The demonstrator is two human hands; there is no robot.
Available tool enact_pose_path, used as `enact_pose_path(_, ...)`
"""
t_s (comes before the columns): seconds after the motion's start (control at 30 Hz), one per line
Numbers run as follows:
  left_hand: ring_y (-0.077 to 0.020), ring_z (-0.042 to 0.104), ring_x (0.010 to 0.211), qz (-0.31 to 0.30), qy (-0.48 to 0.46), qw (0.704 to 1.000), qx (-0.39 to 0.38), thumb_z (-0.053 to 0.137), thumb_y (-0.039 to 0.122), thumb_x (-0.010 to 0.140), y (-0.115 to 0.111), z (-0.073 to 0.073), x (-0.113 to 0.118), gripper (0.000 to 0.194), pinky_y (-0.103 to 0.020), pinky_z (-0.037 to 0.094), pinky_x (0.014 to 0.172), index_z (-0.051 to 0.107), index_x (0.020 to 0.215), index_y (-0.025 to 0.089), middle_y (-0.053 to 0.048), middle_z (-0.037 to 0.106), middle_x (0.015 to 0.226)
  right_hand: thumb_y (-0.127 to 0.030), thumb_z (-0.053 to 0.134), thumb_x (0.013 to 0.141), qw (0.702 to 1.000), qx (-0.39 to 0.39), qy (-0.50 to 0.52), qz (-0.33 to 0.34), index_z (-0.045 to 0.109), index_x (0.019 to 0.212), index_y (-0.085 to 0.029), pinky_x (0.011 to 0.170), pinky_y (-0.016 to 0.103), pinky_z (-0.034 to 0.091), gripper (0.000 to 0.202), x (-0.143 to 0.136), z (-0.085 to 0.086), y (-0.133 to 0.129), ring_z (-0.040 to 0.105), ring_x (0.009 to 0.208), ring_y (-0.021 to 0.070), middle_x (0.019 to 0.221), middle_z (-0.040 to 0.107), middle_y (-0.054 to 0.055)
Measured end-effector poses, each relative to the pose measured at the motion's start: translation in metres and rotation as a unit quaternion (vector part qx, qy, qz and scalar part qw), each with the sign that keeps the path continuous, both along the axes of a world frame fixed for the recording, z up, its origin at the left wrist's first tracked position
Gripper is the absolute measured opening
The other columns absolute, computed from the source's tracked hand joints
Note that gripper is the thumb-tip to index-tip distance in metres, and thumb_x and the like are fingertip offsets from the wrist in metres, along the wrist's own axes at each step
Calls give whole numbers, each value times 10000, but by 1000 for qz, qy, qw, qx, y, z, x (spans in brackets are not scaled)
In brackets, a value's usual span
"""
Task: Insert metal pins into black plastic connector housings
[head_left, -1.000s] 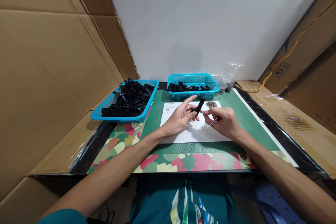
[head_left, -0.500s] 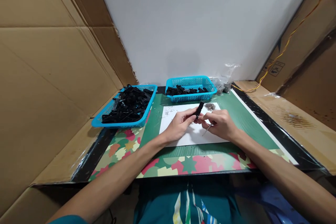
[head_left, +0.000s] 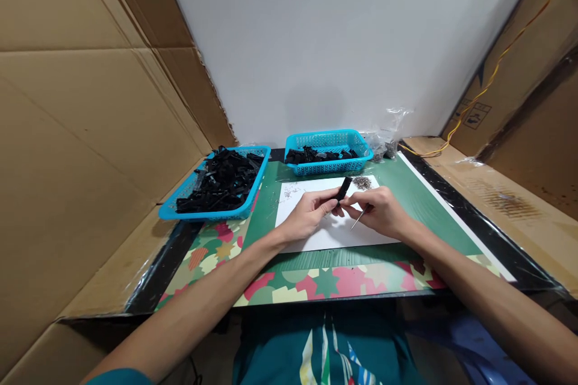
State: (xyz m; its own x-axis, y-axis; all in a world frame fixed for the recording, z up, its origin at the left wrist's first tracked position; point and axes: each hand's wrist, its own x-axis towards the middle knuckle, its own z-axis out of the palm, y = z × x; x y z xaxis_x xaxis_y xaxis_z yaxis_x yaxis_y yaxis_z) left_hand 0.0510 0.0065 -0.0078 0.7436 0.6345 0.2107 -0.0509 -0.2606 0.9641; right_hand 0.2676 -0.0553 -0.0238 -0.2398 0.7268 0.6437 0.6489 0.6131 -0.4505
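Note:
Over a white sheet [head_left: 334,240], my left hand [head_left: 309,215] is closed on a small black part [head_left: 345,187] that points up and to the right. My right hand [head_left: 377,212] is closed around a thin metal tool [head_left: 360,216], whose shaft slants down and to the left out of the fingers. The right thumb and index fingertips meet the lower end of the black part; whatever small thing is pinched there is too small to make out. A pile of small metal pieces [head_left: 362,183] lies at the sheet's back right corner, and scattered tiny pieces [head_left: 291,191] lie at its left.
A blue basket [head_left: 259,183] heaped with black parts stands at the left. Another blue basket [head_left: 329,166] with fewer black parts is behind the sheet. Clear plastic bags [head_left: 389,147] stand beside it. Cardboard walls [head_left: 76,120] flank the green mat [head_left: 419,204].
My hands stay nearly in place. The metal tool in my right hand has shifted slightly right and up, and the view has moved a little.

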Motion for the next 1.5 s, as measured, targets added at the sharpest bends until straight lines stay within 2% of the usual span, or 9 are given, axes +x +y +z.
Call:
enact_pose_path(0.17, -163, 651, 708, 1, -12, 1000, -25, 680, 572, 974, 1, 3, 1, 568, -288, 497, 727, 771, 1273, 97, -78, 724, 752, -299, 681, 975, 999, -24, 26, 34, 854, 952, -263, 557, 269, 450, 179, 1, 7, -1, 573, 482, 119, 683, 775, 10)
enact_pose_path(0.3, -174, 694, 715, 5, -24, 996, -90, 751, 568, 923, 0, 0, 3, 570, -296, 519, 730, 779, 1248, 100, -107, 763, 841, -289, 665, 975, 999, -16, 20, 41, 868, 975, -282, 576, 293, 490, 203, 2, 8, -2, 652, 539, 155, 771, 820, 29)
enact_pose_path(0.4, -163, 687, 706, 1, -35, 991, -131, 769, 537, 921, 0, -2, 3, 539, -281, 503, 715, 786, 1237, 100, -99, 751, 797, -274, 683, 965, 999, 3, 10, 39, 872, 977, -284, 579, 294, 502, 190, 4, 7, -2, 661, 538, 154, 778, 823, 28)
enact_pose_path(0.67, -111, 611, 663, -55, -50, 967, -244, 789, 471, 923, -4, 1, 1, 487, -257, 464, 681, 792, 1230, 92, -120, 735, 890, -195, 706, 973, 996, 78, -5, 51, 850, 973, -238, 532, 245, 490, 151, 5, 8, -3, 671, 515, 122, 762, 823, 13)
enact_pose_path(0.77, -123, 614, 680, -71, -41, 965, -250, 771, 469, 938, -5, 2, 2, 504, -263, 467, 696, 779, 1253, 75, -149, 746, 904, -161, 703, 973, 993, 107, -16, 55, 841, 960, -219, 549, 234, 500, 151, 6, 7, -2, 711, 562, 131, 775, 826, 19)
enact_pose_path(0.93, -157, 623, 771, -97, -39, 965, -240, 714, 486, 975, -7, 2, 3, 491, -305, 495, 759, 780, 1254, 87, -216, 750, 1114, -158, 667, 997, 992, 108, -53, 48, 834, 983, -213, 536, 241, 455, 176, 9, 5, -2, 684, 546, 126, 753, 807, 21)
enact_pose_path(1.13, -145, 583, 774, -52, -69, 973, -215, 785, 406, 934, -10, 2, 5, 459, -269, 433, 766, 775, 1286, 112, -78, 689, 810, -229, 666, 1000, 987, 122, -103, 11, 831, 1026, -176, 514, 252, 386, 175, 8, 7, -5, 557, 445, 106, 586, 695, -5)
enact_pose_path(1.33, -141, 574, 816, -31, -84, 975, -205, 804, 384, 914, -13, -1, 8, 418, -276, 423, 782, 795, 1253, 140, -107, 719, 1011, -269, 668, 1014, 985, 129, -115, 1, 822, 1005, -181, 530, 243, 383, 178, 5, 6, -6, 551, 444, 101, 559, 670, -16)
enact_pose_path(1.5, -131, 549, 766, -17, -87, 975, -205, 805, 389, 912, -13, -4, 9, 412, -269, 402, 742, 801, 1227, 122, -69, 678, 854, -238, 660, 1020, 980, 151, -126, -4, 813, 1001, -170, 540, 245, 402, 168, 3, 4, -6, 574, 447, 104, 573, 691, -11)
